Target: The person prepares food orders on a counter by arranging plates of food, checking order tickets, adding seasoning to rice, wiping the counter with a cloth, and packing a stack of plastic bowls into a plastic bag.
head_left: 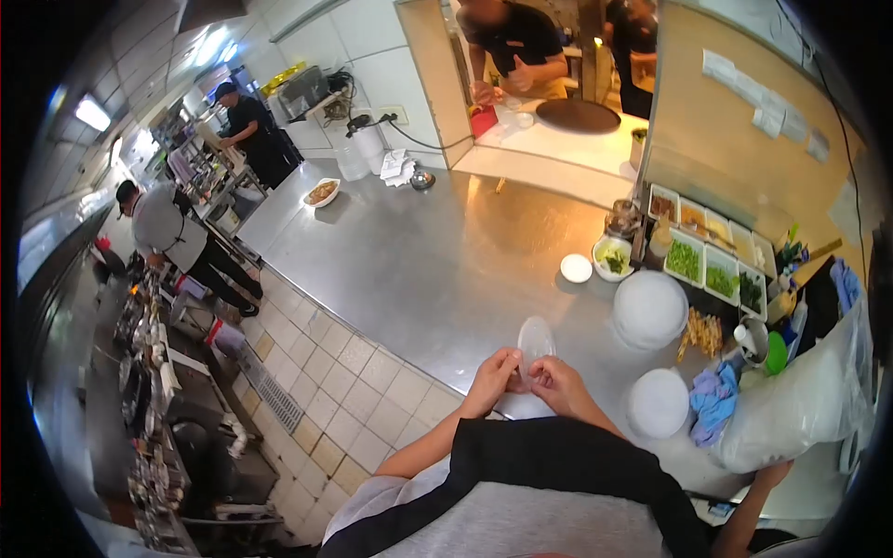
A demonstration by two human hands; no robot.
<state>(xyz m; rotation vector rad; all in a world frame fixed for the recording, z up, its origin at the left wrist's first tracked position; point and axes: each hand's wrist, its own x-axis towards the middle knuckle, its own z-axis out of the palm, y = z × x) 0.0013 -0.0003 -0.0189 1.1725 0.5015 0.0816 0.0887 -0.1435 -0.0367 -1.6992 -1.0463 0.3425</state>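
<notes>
Close to my body, at the front edge of the steel counter, my left hand and my right hand are side by side. Between them they pinch a thin translucent plastic piece, held upright with its rounded end pointing away from me. The fingers of both hands are bent and closed on its lower part. To the right are a large stack of clear round lids and a smaller white round stack.
A white bowl of food stands far left. Garnish trays, a blue cloth and a large plastic bag, touched by another person's hand, are at right. People stand beyond the window and at left.
</notes>
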